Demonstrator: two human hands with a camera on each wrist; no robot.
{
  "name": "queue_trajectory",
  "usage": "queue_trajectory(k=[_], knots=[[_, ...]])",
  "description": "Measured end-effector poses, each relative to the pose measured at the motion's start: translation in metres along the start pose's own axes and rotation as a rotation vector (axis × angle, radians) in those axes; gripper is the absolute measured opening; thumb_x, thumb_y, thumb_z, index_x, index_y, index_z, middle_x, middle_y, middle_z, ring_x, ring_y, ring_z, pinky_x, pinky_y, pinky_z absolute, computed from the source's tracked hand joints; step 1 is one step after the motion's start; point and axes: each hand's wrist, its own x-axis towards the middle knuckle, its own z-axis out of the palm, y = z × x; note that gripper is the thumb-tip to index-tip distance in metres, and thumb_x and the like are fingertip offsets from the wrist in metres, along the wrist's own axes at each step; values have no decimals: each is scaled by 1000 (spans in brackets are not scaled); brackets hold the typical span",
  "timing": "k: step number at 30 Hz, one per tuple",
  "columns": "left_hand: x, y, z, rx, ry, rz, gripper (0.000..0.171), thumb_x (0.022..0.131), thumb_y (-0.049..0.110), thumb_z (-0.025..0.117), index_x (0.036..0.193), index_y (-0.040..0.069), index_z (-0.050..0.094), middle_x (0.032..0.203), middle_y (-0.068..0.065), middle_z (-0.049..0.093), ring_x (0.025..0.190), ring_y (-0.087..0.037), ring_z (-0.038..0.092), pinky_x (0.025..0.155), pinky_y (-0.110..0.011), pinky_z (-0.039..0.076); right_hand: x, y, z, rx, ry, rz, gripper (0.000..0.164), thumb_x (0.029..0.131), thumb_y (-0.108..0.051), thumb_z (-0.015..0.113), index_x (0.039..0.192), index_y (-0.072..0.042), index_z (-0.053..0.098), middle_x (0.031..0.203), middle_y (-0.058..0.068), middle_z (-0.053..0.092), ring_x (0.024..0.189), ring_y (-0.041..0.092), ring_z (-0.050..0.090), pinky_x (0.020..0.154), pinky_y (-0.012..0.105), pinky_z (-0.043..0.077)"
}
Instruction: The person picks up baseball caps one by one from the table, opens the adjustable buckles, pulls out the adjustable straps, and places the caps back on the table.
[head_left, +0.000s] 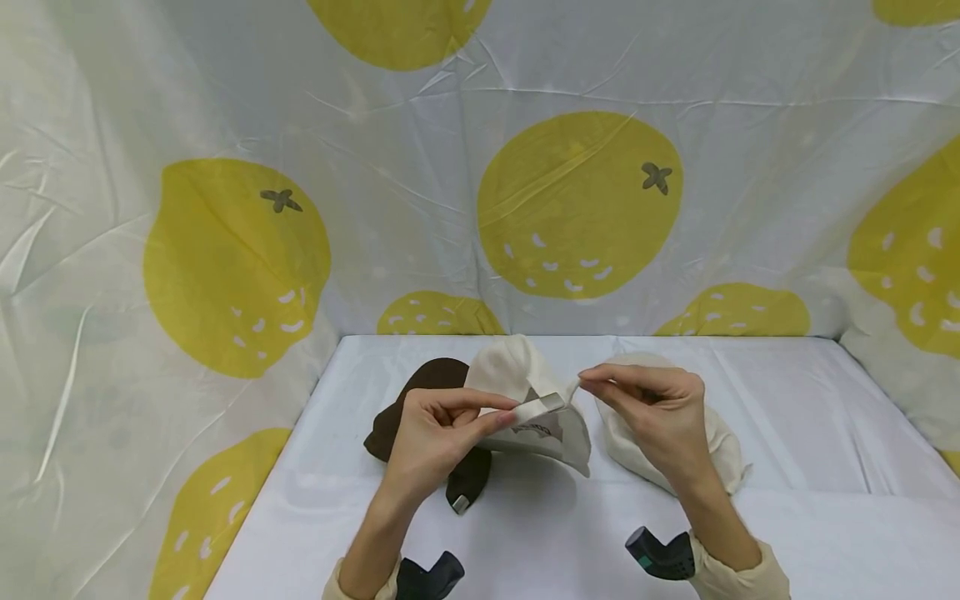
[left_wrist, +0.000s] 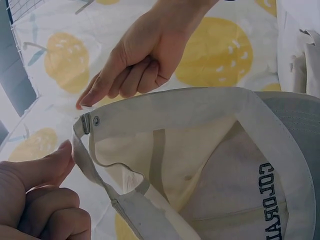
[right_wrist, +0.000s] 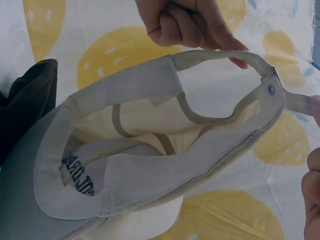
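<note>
A cream baseball cap (head_left: 510,367) hangs with its inside toward me, dark lettering showing within. My left hand (head_left: 442,433) pinches the adjustment strap (head_left: 536,408) at the back of the cap between thumb and forefinger. On the other side of the buckle, my right hand (head_left: 656,412) pinches the strap's loose tail (right_wrist: 298,103). The metal buckle (left_wrist: 85,123) sits between the two hands, beside a small round eyelet (right_wrist: 271,89). In the right wrist view, the strap arches over the cap's rear opening.
Behind my left hand lies a dark brown cap (head_left: 446,375), its strap end hanging toward me. A second off-white cap (head_left: 720,437) rests on the white-covered table (head_left: 810,417), partly hidden by my right hand. A lemon-print curtain (head_left: 420,208) encloses the back and sides.
</note>
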Motion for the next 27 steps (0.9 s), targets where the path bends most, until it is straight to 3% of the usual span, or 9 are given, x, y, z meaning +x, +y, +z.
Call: queue_trajectory(k=[3,5,13,17,23,26,27], knots=[[1,0,2,-18,-3,18,17,88,1,80,99,-10,78,48,6,38,53,-8,23,50,-21,32,-1,1,0,7,-19,18,18,84,18,73,98,9,79,98,3,81,91,12,78,79,23,61],[1,1,3,-5,1,34,16,88,2,80,99,-10,78,48,8,40,55,-11,19,49,-24,25,-2,1,1,14,-35,30,17,85,16,73,99,7,80,99,1,81,92,11,78,80,23,61],[8,4,12,21,-47,40,16,90,5,79,102,-5,80,48,9,37,52,-8,20,47,-23,25,-4,3,1,1,-62,46,17,87,14,72,98,5,80,99,-2,81,92,9,77,80,23,61],[13,6,17,5,-85,25,17,91,6,78,105,-5,79,48,10,32,51,-7,18,45,-25,20,-4,4,2,0,-75,44,16,88,12,72,98,3,81,98,-2,81,91,8,77,79,21,61],[18,11,21,20,-118,-30,16,91,10,80,106,5,82,48,9,29,48,-5,23,45,-24,20,-2,6,3,25,-126,18,15,88,12,71,98,4,80,97,-1,81,90,7,76,78,20,60],[20,11,23,11,-143,-48,17,90,9,80,107,5,82,48,7,34,49,-3,27,47,-21,24,-2,7,4,32,-141,12,16,88,13,71,98,4,80,97,0,81,90,8,76,79,21,61],[21,11,23,-1,-150,-53,17,90,8,80,107,4,82,49,6,43,50,-2,33,48,-20,28,-2,8,4,29,-143,14,16,88,12,71,98,4,80,97,0,81,90,8,76,79,21,61]])
